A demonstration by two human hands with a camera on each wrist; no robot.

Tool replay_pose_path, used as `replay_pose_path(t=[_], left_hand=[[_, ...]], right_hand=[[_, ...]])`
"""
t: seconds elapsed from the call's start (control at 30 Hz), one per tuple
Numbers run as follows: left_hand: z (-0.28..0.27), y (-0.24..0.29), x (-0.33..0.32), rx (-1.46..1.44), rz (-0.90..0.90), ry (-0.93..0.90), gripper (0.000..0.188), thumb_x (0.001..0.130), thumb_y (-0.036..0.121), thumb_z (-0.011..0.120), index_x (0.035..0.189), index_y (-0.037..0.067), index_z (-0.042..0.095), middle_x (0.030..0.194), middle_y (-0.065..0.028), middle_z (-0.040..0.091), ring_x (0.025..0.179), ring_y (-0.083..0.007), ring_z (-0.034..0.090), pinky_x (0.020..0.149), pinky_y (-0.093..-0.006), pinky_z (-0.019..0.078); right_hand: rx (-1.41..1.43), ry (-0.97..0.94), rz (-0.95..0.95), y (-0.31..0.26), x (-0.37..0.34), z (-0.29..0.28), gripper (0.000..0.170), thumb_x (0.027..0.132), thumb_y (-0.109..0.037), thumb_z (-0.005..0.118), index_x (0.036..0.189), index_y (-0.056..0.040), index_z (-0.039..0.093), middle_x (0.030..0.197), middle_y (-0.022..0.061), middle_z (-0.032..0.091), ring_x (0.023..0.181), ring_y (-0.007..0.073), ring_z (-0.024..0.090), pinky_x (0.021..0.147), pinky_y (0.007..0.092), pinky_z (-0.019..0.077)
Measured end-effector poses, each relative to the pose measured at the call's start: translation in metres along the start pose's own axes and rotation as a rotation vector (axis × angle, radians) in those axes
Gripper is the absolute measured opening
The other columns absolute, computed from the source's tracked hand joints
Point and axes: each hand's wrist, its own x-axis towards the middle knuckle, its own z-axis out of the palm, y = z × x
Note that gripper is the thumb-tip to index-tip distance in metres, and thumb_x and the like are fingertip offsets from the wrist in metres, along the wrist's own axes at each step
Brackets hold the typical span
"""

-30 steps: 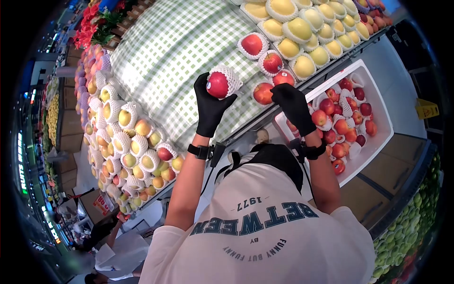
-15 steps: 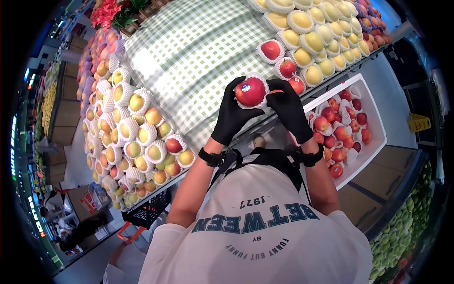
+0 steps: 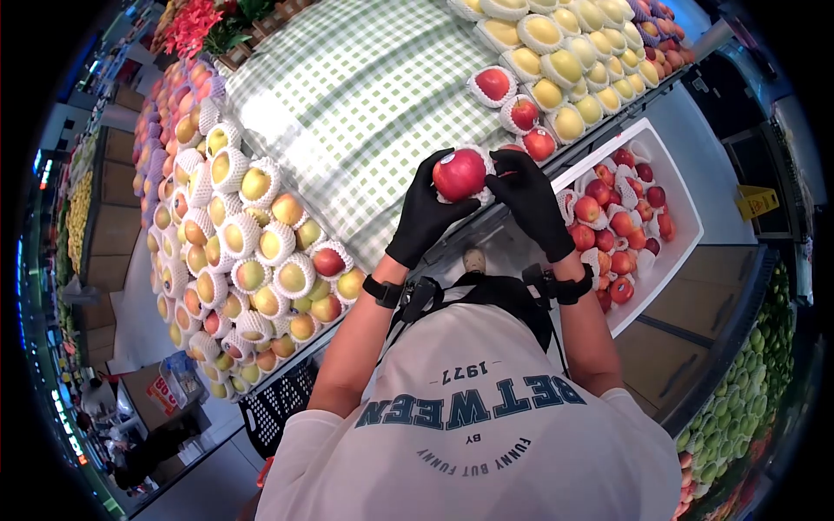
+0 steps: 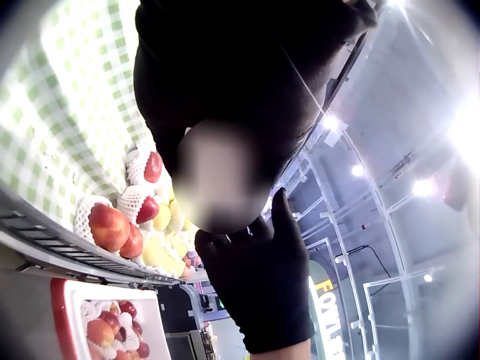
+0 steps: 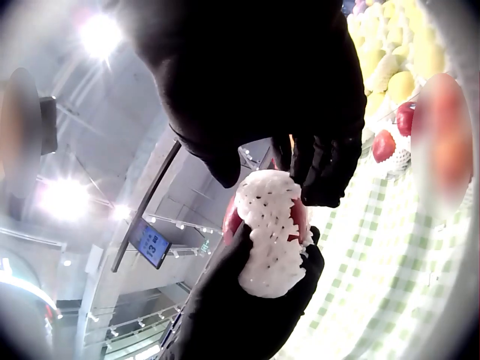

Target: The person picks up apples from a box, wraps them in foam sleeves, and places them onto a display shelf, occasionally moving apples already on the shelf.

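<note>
A red apple with a white foam net behind it rests in the gloved left hand, whose thumb and fingers curl round its side. Beside it, at the right, is the gloved right hand, fingers loosely bent and tips close to the net. In the right wrist view the net covers much of the apple, gripped from below by the left hand; the right hand hangs over it, thumb and fingers apart. Whether those fingertips touch the net, I cannot tell. Black gloves and a blurred patch hide the apple in the left wrist view.
Netted red apples stand at the right edge of the checkered cloth, by netted yellow fruit. Mixed netted apples are piled at the left. A white box of red apples stands below the display's right edge.
The left hand has carried the apple rightward to the right hand, which has moved slightly off the display's red apple. The apple has since turned, its sticker shifting to the upper left.
</note>
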Motion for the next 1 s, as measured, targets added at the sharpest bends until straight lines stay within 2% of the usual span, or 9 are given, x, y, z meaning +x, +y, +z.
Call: replay_pose_path(t=[0.07, 0.17, 0.3, 0.4, 0.53, 0.67, 0.8, 0.93, 1.0], left_hand=[[-0.003, 0.003, -0.006, -0.019, -0.012, -0.031, 0.086, 0.063, 0.012, 0.086, 0.135, 0.005, 0.039, 0.129, -0.0122, 0.05, 0.117, -0.022, 0.053, 0.099, -0.0355, 0.0445], [-0.005, 0.009, -0.019, -0.01, 0.09, -0.025, 0.092, 0.059, 0.011, 0.088, 0.134, 0.005, 0.036, 0.129, -0.0121, 0.048, 0.115, -0.023, 0.054, 0.096, -0.0363, 0.0472], [-0.016, 0.025, -0.035, -0.024, 0.093, 0.066, 0.09, 0.057, 0.01, 0.09, 0.129, 0.006, 0.035, 0.121, -0.0115, 0.051, 0.108, -0.0216, 0.056, 0.089, -0.036, 0.051], [-0.021, 0.031, -0.045, -0.136, 0.066, 0.099, 0.088, 0.056, 0.008, 0.089, 0.127, 0.007, 0.037, 0.125, -0.0105, 0.048, 0.11, -0.0246, 0.056, 0.09, -0.0367, 0.051], [-0.032, 0.023, -0.057, 0.18, 0.27, 0.161, 0.073, 0.057, 0.01, 0.089, 0.119, 0.007, 0.05, 0.12, -0.0087, 0.049, 0.11, -0.0218, 0.055, 0.087, -0.0368, 0.0515], [-0.03, 0.028, -0.077, 0.314, 0.185, 0.201, 0.077, 0.056, 0.019, 0.09, 0.122, 0.007, 0.052, 0.111, -0.0111, 0.049, 0.1, -0.0244, 0.054, 0.08, -0.035, 0.0524], [-0.032, 0.018, -0.087, 0.323, 0.23, 0.254, 0.083, 0.055, 0.021, 0.091, 0.126, 0.006, 0.05, 0.107, -0.0109, 0.05, 0.096, -0.0233, 0.056, 0.077, -0.0334, 0.053], [-0.039, 0.031, -0.097, -0.015, 0.12, 0.257, 0.08, 0.063, 0.013, 0.087, 0.13, 0.004, 0.044, 0.117, -0.0126, 0.055, 0.104, -0.0196, 0.059, 0.085, -0.0341, 0.0535], [-0.041, 0.03, -0.098, -0.049, 0.18, 0.24, 0.08, 0.064, 0.012, 0.086, 0.131, 0.004, 0.042, 0.121, -0.0136, 0.054, 0.108, -0.0201, 0.058, 0.087, -0.0346, 0.0529]], right_hand=[[0.059, -0.021, 0.078, 0.0, -0.006, 0.002, 0.047, 0.082, -0.015, 0.069, 0.124, -0.0043, 0.052, 0.109, 0.008, 0.06, 0.093, 0.0139, 0.06, 0.079, 0.0264, 0.049], [0.318, -0.167, 0.003, 0.012, -0.014, 0.002, 0.049, 0.084, -0.012, 0.065, 0.13, -0.0014, 0.048, 0.119, 0.0087, 0.058, 0.104, 0.015, 0.057, 0.085, 0.0272, 0.0478], [0.478, -0.141, 0.069, 0.002, -0.034, 0.008, 0.054, 0.082, -0.006, 0.061, 0.132, 0.0019, 0.044, 0.125, 0.0089, 0.055, 0.112, 0.0154, 0.054, 0.089, 0.0283, 0.0468], [0.398, -0.101, 0.055, 0.004, -0.042, 0.019, 0.054, 0.082, -0.006, 0.062, 0.132, 0.0022, 0.044, 0.126, 0.0099, 0.054, 0.112, 0.0161, 0.054, 0.091, 0.0291, 0.0464], [0.389, -0.009, -0.046, -0.003, -0.054, 0.041, 0.054, 0.08, -0.005, 0.065, 0.13, 0.0025, 0.046, 0.122, 0.0105, 0.056, 0.11, 0.0166, 0.055, 0.091, 0.0295, 0.0471], [0.125, 0.167, -0.15, 0.0, -0.066, 0.063, 0.05, 0.078, -0.005, 0.071, 0.123, 0.0018, 0.05, 0.114, 0.0112, 0.06, 0.104, 0.0167, 0.058, 0.088, 0.03, 0.049], [-0.012, 0.23, -0.16, -0.005, -0.083, 0.076, 0.044, 0.077, -0.008, 0.075, 0.115, 0.0012, 0.054, 0.108, 0.0114, 0.062, 0.097, 0.0159, 0.061, 0.084, 0.0303, 0.0509], [0.174, 0.272, -0.165, -0.01, -0.089, 0.084, 0.034, 0.079, -0.004, 0.072, 0.109, 0.0014, 0.057, 0.098, 0.0083, 0.065, 0.091, 0.0141, 0.061, 0.081, 0.0286, 0.0507], [0.104, 0.31, -0.214, -0.014, -0.09, 0.086, 0.03, 0.08, -0.002, 0.071, 0.107, 0.0012, 0.058, 0.098, 0.0077, 0.065, 0.089, 0.013, 0.062, 0.08, 0.0273, 0.0499]])
